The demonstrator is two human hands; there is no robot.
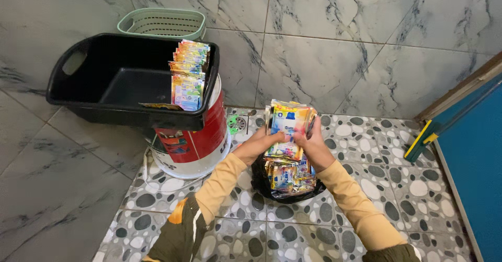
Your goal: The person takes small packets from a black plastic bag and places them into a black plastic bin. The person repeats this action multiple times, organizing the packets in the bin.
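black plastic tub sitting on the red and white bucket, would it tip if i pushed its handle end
Probably yes. The black plastic tub overhangs the red and white bucket far to the handle side, so a downward push there could lever it off. It looks light: mostly empty, with only a row of colourful sachets against the wall over the bucket. Its smooth rim may slide easily.

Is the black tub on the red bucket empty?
No, a row of colourful sachets stands against the right wall of the black tub.
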